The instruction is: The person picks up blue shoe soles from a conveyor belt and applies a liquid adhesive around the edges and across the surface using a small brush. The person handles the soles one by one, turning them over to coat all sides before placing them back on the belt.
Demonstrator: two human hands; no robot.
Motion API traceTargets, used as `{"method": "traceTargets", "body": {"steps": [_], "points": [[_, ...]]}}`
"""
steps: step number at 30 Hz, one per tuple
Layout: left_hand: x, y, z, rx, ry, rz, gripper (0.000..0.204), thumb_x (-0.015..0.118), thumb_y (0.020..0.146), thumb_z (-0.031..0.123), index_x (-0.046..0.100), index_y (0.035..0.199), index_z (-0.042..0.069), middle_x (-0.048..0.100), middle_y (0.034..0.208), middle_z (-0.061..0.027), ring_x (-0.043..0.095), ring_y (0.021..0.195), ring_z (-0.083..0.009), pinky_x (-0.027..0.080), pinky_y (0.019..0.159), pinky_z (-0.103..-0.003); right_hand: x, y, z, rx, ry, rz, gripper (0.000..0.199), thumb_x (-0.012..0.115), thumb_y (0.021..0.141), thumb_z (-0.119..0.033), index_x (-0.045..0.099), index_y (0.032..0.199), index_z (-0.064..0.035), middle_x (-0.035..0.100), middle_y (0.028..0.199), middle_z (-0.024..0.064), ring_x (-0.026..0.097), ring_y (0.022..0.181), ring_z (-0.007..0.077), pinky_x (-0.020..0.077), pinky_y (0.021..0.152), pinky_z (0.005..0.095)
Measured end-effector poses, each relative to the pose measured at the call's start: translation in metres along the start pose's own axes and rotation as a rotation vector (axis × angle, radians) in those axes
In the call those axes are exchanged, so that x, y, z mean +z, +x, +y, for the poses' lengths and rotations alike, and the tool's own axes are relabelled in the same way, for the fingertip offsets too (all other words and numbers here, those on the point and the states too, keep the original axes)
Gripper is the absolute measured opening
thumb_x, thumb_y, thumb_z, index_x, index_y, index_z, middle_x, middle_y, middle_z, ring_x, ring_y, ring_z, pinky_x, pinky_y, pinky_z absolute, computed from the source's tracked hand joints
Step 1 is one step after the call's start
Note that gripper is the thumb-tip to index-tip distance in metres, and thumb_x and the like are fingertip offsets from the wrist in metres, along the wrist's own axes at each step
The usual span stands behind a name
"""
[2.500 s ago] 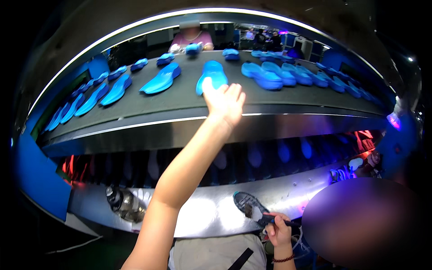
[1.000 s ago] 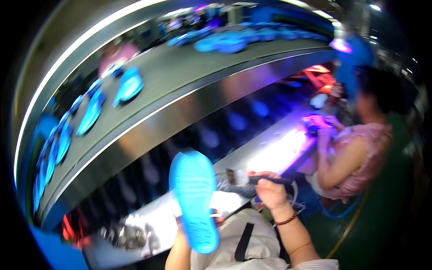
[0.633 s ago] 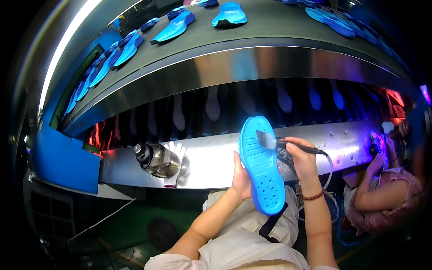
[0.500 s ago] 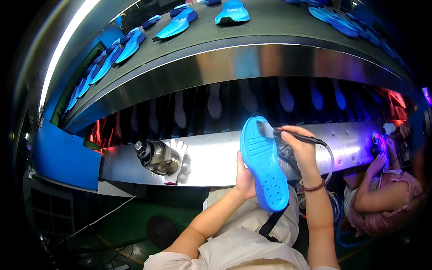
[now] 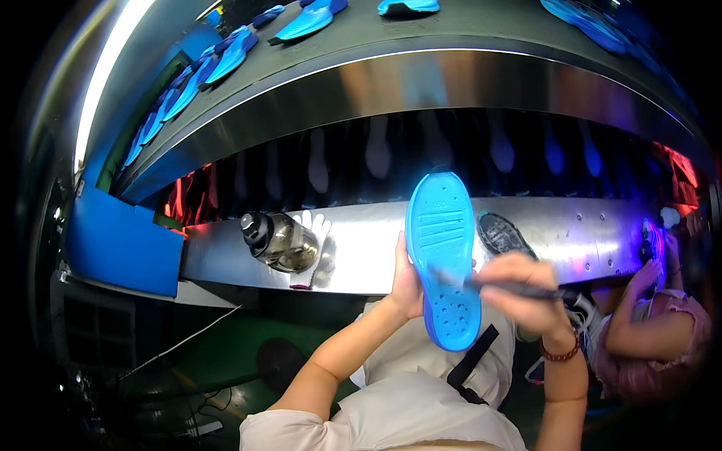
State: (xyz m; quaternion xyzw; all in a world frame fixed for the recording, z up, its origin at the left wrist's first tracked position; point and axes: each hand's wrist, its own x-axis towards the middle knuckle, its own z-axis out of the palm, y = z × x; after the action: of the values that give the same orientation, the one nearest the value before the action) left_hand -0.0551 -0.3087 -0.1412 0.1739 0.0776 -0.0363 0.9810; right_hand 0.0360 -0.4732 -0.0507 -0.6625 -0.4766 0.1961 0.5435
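A bright blue shoe sole [image 5: 444,240] stands nearly upright before me, its grooved and pitted face toward me. My left hand [image 5: 407,289] grips it along its left edge, the thumb up the side and a few fingertips showing at the right edge. My right hand [image 5: 520,289] is closed on the dark handle of a brush [image 5: 492,286], blurred by motion. The brush tip lies over the lower middle of the sole; whether it touches is hard to tell. Behind that hand, a black outsole [image 5: 505,231] rests on the metal shelf.
A dark-capped clear bottle [image 5: 282,242] and a white glove [image 5: 320,229] sit on the metal shelf [image 5: 361,259] at left. Above runs a conveyor belt [image 5: 361,30] carrying blue soles [image 5: 304,21]. To the right, a co-worker [image 5: 647,323] handles a sole under violet light.
My right hand and the brush have moved from the sole's top down to its lower middle. The sole is turned slightly more upright, and the black outsole has come into clearer view.
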Motion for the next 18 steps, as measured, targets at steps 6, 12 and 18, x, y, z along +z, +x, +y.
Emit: {"method": "traceTargets", "body": {"steps": [6, 12, 18], "points": [[0.034, -0.001, -0.010, 0.024, -0.077, 0.125, 0.089, 0.011, 0.077, 0.075, 0.034, 0.132, 0.009, 0.047, 0.122, -0.0164, 0.051, 0.107, -0.0300, 0.042, 0.090, -0.047, 0.009, 0.018, -0.006, -0.126, -0.038, 0.072, 0.021, 0.068, 0.068, -0.001, 0.066, 0.089, 0.0003, 0.064, 0.088, 0.0129, 0.061, 0.079, 0.0197, 0.0477, 0.073, 0.0276], [0.031, 0.002, 0.002, 0.039, 0.014, -0.222, 0.082, 0.012, 0.081, 0.070, 0.035, 0.131, 0.009, 0.048, 0.123, -0.0141, 0.051, 0.108, -0.0288, 0.043, 0.091, -0.042, -0.006, 0.021, -0.012, 0.132, 0.246, 0.195, 0.015, 0.064, 0.073, 0.000, 0.065, 0.088, 0.0048, 0.061, 0.083, 0.0083, 0.059, 0.071, 0.0132, 0.0480, 0.064, 0.0230], [0.039, 0.001, 0.005, 0.262, 0.235, -0.042, 0.093, 0.004, 0.076, 0.075, 0.041, 0.123, 0.004, 0.056, 0.102, -0.0186, 0.058, 0.091, -0.0287, 0.049, 0.080, -0.040, -0.005, 0.002, -0.008, -0.036, 0.385, -0.009, 0.019, 0.066, 0.068, 0.002, 0.067, 0.087, 0.0014, 0.065, 0.086, 0.0134, 0.061, 0.078, 0.0181, 0.0477, 0.072, 0.0271]]}}
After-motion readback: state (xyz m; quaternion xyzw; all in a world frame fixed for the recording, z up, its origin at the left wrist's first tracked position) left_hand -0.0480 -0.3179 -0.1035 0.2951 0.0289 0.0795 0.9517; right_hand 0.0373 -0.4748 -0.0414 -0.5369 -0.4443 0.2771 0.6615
